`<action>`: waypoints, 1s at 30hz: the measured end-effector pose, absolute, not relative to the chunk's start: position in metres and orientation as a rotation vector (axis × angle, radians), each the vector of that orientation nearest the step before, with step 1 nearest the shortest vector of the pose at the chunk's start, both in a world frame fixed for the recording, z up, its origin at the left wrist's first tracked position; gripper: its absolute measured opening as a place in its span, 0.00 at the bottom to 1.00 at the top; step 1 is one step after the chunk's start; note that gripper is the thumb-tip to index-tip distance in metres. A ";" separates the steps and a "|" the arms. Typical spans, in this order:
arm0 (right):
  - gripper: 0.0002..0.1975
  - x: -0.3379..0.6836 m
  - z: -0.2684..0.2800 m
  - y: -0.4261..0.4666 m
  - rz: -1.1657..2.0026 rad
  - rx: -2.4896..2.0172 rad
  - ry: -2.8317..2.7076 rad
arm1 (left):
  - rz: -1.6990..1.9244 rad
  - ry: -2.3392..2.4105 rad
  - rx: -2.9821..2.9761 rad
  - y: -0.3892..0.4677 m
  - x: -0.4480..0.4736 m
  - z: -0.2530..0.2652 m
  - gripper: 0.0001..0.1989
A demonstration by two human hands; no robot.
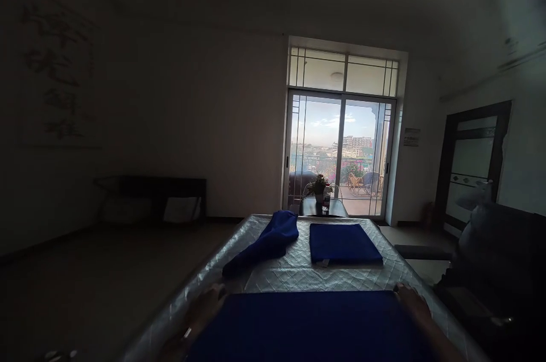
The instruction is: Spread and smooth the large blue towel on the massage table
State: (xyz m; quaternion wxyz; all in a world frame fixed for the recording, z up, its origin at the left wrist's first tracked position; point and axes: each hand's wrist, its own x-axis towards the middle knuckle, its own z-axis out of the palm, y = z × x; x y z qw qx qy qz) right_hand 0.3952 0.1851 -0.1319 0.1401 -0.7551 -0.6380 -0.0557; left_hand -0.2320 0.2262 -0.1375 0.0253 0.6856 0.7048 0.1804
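Note:
A dark blue cloth (311,325) stretches flat across the near end of the table, its far edge straight. My left hand (208,300) is closed at the cloth's far left corner. At the far right corner my right hand (413,300) is closed on the edge in the same way. The fingertips of both hands are dim in the shadow. Farther along lies a folded blue cloth (345,244), neat and square, with a small pale tag at its front edge. To its left is a crumpled blue cloth (267,242), loosely bunched.
A silvery quilted cover (281,279) lies over the long table. Beyond it stand a small dark table (336,208) with a potted plant (319,186) and a bottle (326,198), before sliding glass doors. A dark sofa (499,254) is at right, a low bench (162,191) at left.

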 end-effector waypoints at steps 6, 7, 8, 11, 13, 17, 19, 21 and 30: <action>0.20 0.398 -0.135 0.198 -0.180 -2.242 -1.813 | 0.499 2.220 2.114 0.238 -0.225 -0.135 0.19; 0.20 0.397 -0.135 0.199 -0.181 -2.254 -1.803 | 0.492 2.225 2.118 0.241 -0.223 -0.135 0.19; 0.20 0.397 -0.134 0.200 -0.182 -2.265 -1.793 | 0.486 2.231 2.124 0.242 -0.221 -0.134 0.19; 0.20 0.392 -0.127 0.201 -0.194 -2.289 -1.764 | 0.456 2.259 2.133 0.244 -0.217 -0.128 0.19; 0.22 0.381 -0.121 0.201 -0.222 -2.277 -1.762 | 0.445 2.263 2.160 0.242 -0.210 -0.124 0.19; 0.27 0.320 -0.117 0.203 -0.238 -2.123 -1.887 | 0.499 2.101 2.351 0.232 -0.165 -0.122 0.23; 0.27 0.270 -0.124 0.203 -0.187 -2.003 -2.008 | 0.505 1.922 2.462 0.224 -0.122 -0.127 0.23; 0.26 0.219 -0.135 0.201 -0.099 -1.850 -2.145 | 0.486 1.732 2.550 0.215 -0.073 -0.134 0.21; 0.31 0.205 -0.154 0.186 0.202 -1.822 -2.277 | 0.310 1.623 2.500 0.205 -0.052 -0.148 0.29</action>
